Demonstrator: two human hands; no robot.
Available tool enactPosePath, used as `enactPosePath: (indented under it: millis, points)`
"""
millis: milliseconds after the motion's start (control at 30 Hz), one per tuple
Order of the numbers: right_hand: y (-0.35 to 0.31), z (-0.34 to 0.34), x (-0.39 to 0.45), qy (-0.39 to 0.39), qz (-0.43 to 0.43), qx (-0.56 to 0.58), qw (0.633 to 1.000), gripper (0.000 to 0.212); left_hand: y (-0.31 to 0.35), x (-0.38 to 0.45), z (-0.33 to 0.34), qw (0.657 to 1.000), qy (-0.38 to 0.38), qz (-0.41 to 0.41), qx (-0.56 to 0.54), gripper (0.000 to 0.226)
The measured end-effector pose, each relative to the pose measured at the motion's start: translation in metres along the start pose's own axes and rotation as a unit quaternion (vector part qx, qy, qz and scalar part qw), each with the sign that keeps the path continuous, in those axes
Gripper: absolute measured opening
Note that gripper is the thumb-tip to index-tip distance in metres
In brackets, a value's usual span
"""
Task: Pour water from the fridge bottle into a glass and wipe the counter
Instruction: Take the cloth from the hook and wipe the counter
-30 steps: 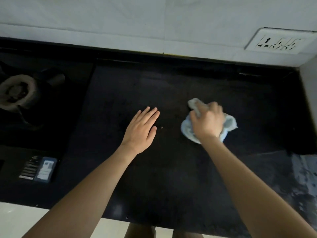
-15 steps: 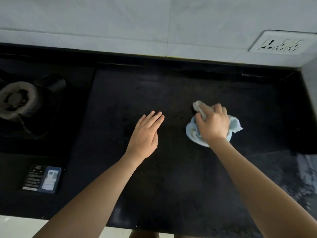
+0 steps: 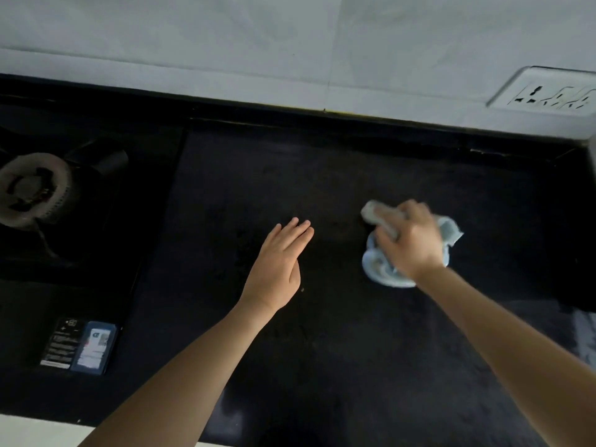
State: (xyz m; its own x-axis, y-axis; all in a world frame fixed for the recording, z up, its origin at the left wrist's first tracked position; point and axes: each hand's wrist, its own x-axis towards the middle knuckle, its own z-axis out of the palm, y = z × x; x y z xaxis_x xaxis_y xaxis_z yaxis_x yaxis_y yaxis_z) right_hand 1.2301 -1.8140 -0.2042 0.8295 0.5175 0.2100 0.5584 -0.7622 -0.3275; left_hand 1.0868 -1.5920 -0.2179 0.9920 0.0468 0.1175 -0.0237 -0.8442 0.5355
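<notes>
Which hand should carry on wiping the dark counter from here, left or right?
Right. The right hand already grips the light blue cloth on the counter. The left hand lies open and flat with nothing in it.

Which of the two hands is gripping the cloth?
The right hand, fingers curled round the light blue cloth on the black counter. The left hand lies flat, holding nothing.

- A pale tiled wall (image 3: 225, 43) is seen behind the dark counter (image 3: 322, 350).
- A white socket plate (image 3: 548, 93) is mounted at the right.
- A gas burner (image 3: 30, 188) is set at the left, dimly lit.
</notes>
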Motion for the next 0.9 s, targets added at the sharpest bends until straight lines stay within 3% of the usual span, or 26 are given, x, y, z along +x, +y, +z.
enactPosePath:
  millis: [100,167,300,433,533,600,767,900]
  points:
    - [0.019,0.004,0.067,0.043,0.172,-0.064,0.982,0.041,0.000,0.000,0.000,1.000,-0.001,-0.009,-0.002,0.052]
    - [0.010,0.013,0.097,0.040,0.200,-0.077,0.976,0.040,-0.001,0.002,-0.001,1.000,-0.002,-0.006,-0.002,0.052]
    - [-0.046,0.031,0.096,-0.014,0.061,-0.062,0.996,0.038,-0.002,0.003,-0.002,1.000,-0.003,-0.005,-0.001,0.053]
    - [-0.085,0.022,0.011,-0.071,-0.069,0.014,0.995,0.043,0.002,0.002,-0.004,0.998,0.019,-0.048,-0.040,0.047]
    - [-0.079,0.010,-0.054,-0.094,-0.127,0.051,0.986,0.040,0.002,0.001,-0.008,0.995,0.021,-0.068,-0.069,0.039]
    - [-0.066,0.005,-0.063,-0.074,-0.111,0.062,0.989,0.037,0.000,-0.005,-0.015,0.997,0.001,-0.052,-0.054,0.039]
    - [-0.072,0.018,-0.009,-0.002,0.062,-0.010,0.998,0.036,-0.016,-0.049,-0.032,0.997,-0.040,-0.005,0.068,0.049]
    - [-0.116,0.020,-0.040,-0.064,-0.072,-0.001,0.995,0.038,-0.019,-0.078,-0.035,0.994,-0.033,-0.012,0.100,0.048]
